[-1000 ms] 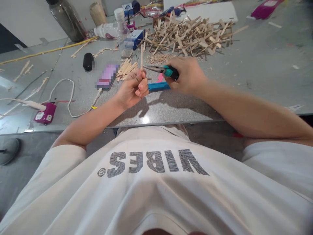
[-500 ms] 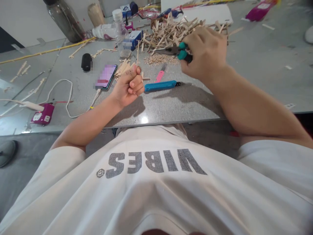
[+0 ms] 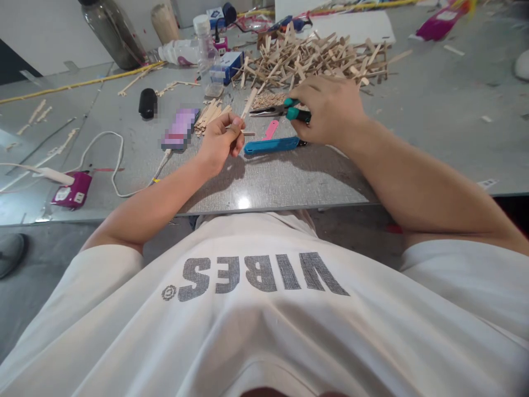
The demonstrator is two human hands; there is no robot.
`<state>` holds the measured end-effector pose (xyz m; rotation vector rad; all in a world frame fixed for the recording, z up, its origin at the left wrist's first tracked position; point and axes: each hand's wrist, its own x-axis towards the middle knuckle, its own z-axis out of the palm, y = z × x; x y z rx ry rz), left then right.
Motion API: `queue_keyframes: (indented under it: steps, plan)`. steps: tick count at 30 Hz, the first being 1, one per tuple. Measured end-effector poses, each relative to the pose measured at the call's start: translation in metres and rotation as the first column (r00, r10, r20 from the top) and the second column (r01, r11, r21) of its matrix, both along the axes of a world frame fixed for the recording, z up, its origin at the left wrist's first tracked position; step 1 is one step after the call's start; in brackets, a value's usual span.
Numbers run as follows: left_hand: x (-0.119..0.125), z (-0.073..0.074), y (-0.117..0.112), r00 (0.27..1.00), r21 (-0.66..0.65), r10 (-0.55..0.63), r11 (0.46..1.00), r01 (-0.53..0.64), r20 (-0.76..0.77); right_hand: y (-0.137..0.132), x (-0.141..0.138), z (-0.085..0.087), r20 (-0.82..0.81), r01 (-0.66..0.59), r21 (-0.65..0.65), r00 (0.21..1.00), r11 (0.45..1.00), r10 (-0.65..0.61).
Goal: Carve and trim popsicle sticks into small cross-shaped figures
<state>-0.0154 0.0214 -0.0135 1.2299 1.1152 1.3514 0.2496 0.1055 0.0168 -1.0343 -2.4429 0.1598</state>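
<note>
Left hand [image 3: 223, 139] pinches a stick [image 3: 249, 103], right hand [image 3: 330, 107] grips pliers [image 3: 292, 113], best kept square, inside the worktop's [image 3: 433, 138] near edge!

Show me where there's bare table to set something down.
Widest bare patch of table: right of the stick pile and right hand, barring a few scraps. A smaller strip lies between the blue tool and the near edge. Crowded: around the clear bottles, blue box and phone.

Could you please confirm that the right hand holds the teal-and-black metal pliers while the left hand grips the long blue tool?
Not quite: the left hand grips a slim pale wooden stick, not the long blue tool, as the head view shows. The right hand does hold the teal-and-black metal pliers.
</note>
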Motion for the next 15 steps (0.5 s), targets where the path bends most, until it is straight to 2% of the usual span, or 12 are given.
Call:
queue_keyframes:
  steps: [5,11,15]
  plan:
    - [0.0020,0.0032,-0.0013,1.000,-0.023,-0.013,1.000,0.012,-0.029,0.0008,0.0016,-0.0011,0.040,-0.005,0.002,0.999,1.000,0.005]
    - [0.0044,0.0055,-0.0034,0.999,-0.076,-0.024,0.997,0.022,-0.026,0.0009,0.0023,-0.0007,0.157,-0.025,0.116,0.988,0.993,0.006]
    - [0.0038,0.0047,-0.0031,0.999,-0.075,-0.033,0.997,0.030,-0.033,0.0010,0.0009,-0.0010,0.169,-0.036,0.132,0.986,0.991,0.013]
